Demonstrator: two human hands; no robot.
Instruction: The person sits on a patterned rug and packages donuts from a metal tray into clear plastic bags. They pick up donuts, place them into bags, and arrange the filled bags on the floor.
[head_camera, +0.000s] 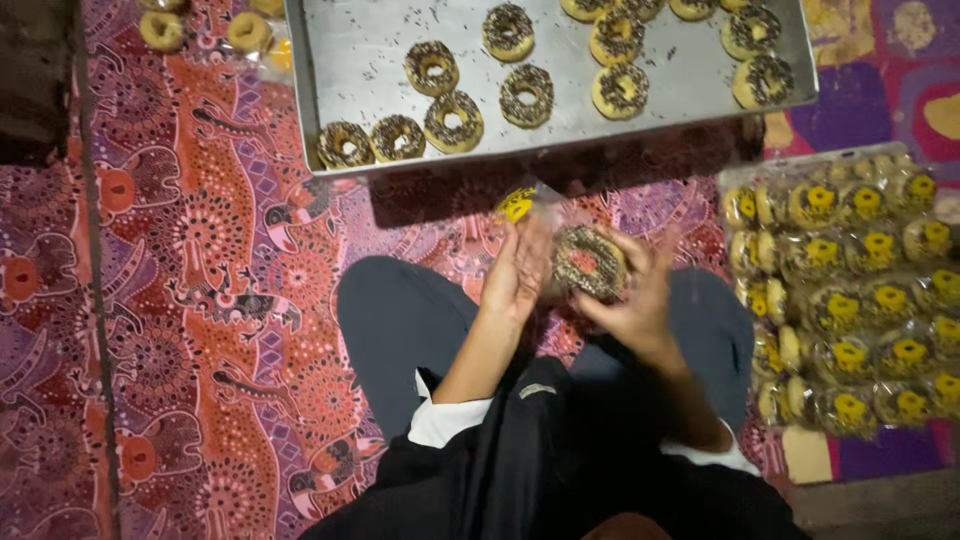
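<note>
Both hands over lap: left hand (516, 272) grips clear plastic bag (530, 205), right hand (640, 295) grips sprinkled donut (590, 262) at bag mouth. Metal tray (370, 60) of donuts ahead, bagged donuts pile (850, 290) right, patterned cloth (200, 300) underneath.

The metal tray (340, 60) is cut off by the top edge, along with several doughnuts at its far side. The wrapped doughnuts (860, 290) run off the right edge. Both hands blur; the left hand (515, 275) hides part of the clear bag (530, 205) around the sprinkled doughnut (588, 262).
</note>
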